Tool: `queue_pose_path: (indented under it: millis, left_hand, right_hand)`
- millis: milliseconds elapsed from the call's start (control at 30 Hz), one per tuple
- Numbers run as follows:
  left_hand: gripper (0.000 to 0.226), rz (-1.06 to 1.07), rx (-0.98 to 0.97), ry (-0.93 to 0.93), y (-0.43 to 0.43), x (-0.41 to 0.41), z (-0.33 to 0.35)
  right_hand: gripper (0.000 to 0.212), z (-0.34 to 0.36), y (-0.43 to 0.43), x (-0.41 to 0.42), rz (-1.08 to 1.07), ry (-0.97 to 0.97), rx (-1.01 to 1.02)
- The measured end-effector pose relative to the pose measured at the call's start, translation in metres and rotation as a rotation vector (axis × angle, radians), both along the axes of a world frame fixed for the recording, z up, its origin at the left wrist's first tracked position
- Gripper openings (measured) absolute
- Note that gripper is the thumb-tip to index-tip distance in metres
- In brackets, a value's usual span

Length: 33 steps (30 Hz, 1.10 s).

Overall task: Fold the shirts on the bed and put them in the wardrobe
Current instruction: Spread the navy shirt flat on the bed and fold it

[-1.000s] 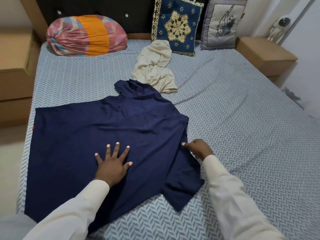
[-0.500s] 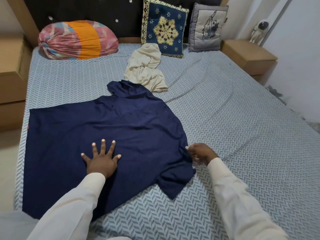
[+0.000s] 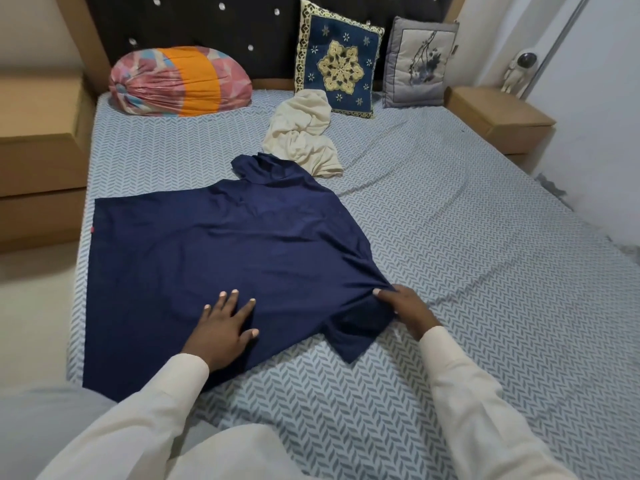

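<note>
A navy blue shirt (image 3: pixel 221 258) lies spread flat on the bed (image 3: pixel 467 271), its collar pointing toward the headboard. My left hand (image 3: pixel 223 327) presses flat on the shirt's lower middle, fingers spread. My right hand (image 3: pixel 407 304) pinches the fabric where the near sleeve joins the body, and the cloth puckers there. The short sleeve sticks out below that hand. A crumpled cream shirt (image 3: pixel 301 136) lies just beyond the navy collar.
A pink and orange bundle (image 3: pixel 180 81) and two cushions (image 3: pixel 337 67) line the dark headboard. Brown side tables (image 3: pixel 498 119) flank the bed, one with a small white figure (image 3: pixel 519 69). The bed's right half is bare sheet.
My right hand moved from the sleeve seam's edge onto the fabric and now pinches it, gathering wrinkles. My left hand stayed pressed on the shirt. The camera shifted slightly.
</note>
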State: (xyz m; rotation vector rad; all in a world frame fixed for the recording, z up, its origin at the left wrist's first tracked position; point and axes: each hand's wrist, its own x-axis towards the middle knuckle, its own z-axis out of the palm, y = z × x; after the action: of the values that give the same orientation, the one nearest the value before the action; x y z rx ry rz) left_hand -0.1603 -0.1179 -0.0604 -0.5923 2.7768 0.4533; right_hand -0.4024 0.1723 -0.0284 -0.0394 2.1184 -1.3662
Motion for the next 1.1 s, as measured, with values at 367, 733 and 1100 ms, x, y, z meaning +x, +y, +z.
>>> queue_pose_path:
  millis: [367,733,1100]
  left_hand:
    - [0.083,0.098,-0.029,-0.199,-0.009,0.062,0.012]
    - [0.086,0.228,0.013,-0.275,-0.017,0.089,0.019]
    - [0.077,0.364,-0.043,-0.237,-0.015,0.083,0.018]
  right_hand:
    - [0.044,0.012,0.024,0.024,-0.067,0.352,0.592]
    - [0.024,-0.007,-0.029,0.103,0.598,0.620,0.670]
    - [0.023,0.025,-0.048,0.075,0.769,0.201,0.789]
